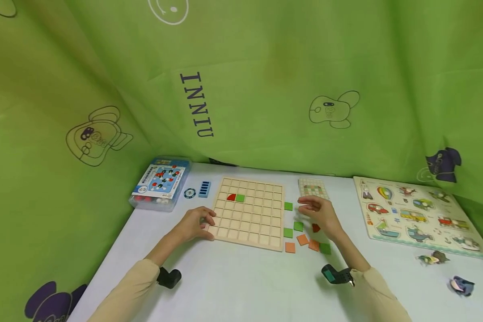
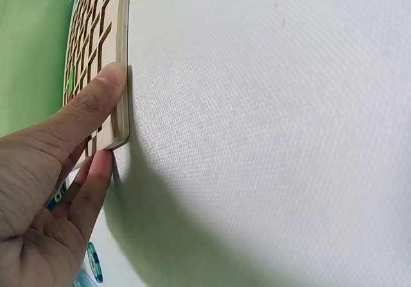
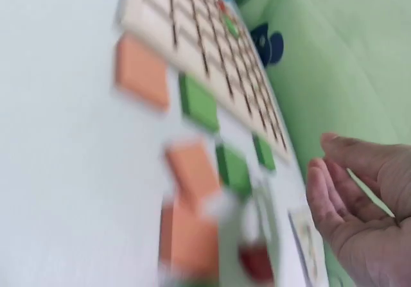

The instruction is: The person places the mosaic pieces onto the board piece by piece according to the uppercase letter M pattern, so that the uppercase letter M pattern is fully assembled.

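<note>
A wooden grid board (image 1: 253,217) lies on the white table, with a red quarter-round tile (image 1: 231,197) and a green square tile (image 1: 239,198) side by side in its cells. My left hand (image 1: 195,224) grips its near left corner. In the left wrist view, the thumb presses the front edge while the fingers reach round the side. Right of the board, my right hand (image 1: 319,213) hovers with loosely bent fingers and holds nothing. Below it are green tiles (image 1: 298,226), orange tiles (image 1: 302,240) and a red piece (image 1: 315,228). A small pattern card (image 1: 313,188) lies just beyond this hand.
At the back left sits a clear plastic box (image 1: 161,183), with a round chip (image 1: 190,193) and a blue block (image 1: 204,189) beside it. A picture puzzle board (image 1: 404,226) takes up the right, near two small figures (image 1: 463,285). Green cloth (image 1: 265,112) hangs behind.
</note>
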{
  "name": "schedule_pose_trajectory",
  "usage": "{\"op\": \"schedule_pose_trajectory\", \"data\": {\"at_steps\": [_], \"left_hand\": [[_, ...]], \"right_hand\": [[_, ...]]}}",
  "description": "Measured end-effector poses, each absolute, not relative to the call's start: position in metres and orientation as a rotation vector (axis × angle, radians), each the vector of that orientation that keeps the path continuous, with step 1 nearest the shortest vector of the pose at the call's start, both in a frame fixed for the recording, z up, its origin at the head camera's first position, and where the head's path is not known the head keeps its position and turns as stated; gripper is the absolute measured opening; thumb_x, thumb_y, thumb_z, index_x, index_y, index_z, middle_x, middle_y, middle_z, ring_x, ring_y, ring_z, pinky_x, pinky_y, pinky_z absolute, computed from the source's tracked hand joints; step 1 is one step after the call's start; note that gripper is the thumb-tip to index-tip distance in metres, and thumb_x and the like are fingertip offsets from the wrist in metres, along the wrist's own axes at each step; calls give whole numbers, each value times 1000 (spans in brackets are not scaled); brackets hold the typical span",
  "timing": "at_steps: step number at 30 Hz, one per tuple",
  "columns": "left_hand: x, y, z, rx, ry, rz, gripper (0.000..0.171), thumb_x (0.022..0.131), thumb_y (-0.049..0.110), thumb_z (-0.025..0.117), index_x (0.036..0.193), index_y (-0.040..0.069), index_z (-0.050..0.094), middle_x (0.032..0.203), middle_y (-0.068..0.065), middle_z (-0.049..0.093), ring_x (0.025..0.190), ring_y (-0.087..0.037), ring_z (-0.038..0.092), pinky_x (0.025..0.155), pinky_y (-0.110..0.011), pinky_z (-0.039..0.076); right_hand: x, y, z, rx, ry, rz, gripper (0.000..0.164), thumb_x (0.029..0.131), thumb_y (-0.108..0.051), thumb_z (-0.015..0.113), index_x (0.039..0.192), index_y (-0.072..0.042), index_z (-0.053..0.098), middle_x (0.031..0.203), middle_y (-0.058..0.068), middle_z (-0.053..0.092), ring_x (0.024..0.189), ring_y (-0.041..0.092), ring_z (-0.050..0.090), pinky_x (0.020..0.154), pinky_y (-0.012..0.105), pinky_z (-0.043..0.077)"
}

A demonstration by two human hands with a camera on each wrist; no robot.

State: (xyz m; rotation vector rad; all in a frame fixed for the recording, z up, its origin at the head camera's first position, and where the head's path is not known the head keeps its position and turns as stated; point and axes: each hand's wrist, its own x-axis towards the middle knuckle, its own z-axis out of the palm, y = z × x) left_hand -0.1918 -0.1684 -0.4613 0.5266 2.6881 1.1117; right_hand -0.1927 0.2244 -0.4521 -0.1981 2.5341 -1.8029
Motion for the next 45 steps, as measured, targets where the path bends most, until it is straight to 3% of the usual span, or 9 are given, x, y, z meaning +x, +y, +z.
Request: {"op": "schedule_pose_trajectory", "data": {"at_steps": [4,7,18,26,35,41,45], "left_hand": [[-192,-170,-461,512,2683,1122,28,61,5,88,81,7,68,119,-9,60,120,-34,50,88,-33,54],[-192,-172,-460,501,2674,1143,27,61,3,88,80,6,68,119,-10,60,120,-35,50,87,-32,54],[-191,-176,-459,496,2686,1148,27,61,3,88,80,5,68,119,-12,61,120,-36,50,87,-34,54],[-191,-176,-461,541,2679,1158,27,62,3,88,81,4,69,118,-13,61,118,-37,51,86,-34,55],[-191,-173,-462,541,2670,1152,28,62,4,88,81,5,69,119,-12,61,119,-36,51,87,-36,54],[-193,-172,-461,567,2674,1141,28,62,5,88,81,6,69,118,-12,61,118,-35,52,86,-33,55],[-193,-172,-462,577,2687,1131,27,61,4,88,80,6,69,117,-12,61,117,-36,52,83,-32,55]], "right_hand": [[-178,249,-457,-233,2585,-1761,35,87,-3,68,120,8,59,117,30,60,94,10,63,78,15,53],[-164,259,-460,-301,2610,-1742,33,87,-4,68,117,7,60,113,29,62,92,8,64,79,13,51],[-132,264,-472,-627,2518,-1771,30,82,10,67,111,14,59,105,33,61,95,18,68,80,20,55],[-137,260,-475,-634,2606,-1627,32,79,3,74,109,7,64,114,25,62,99,29,65,83,33,55],[-130,252,-480,-839,2516,-1612,39,77,4,76,112,6,61,109,23,65,98,27,66,79,38,57],[-114,246,-483,-1032,2505,-1639,39,73,5,78,109,6,62,104,20,65,90,23,66,74,33,59],[-108,245,-481,-1016,2666,-1618,38,72,6,79,107,2,64,106,18,65,90,24,67,73,35,59]]}}
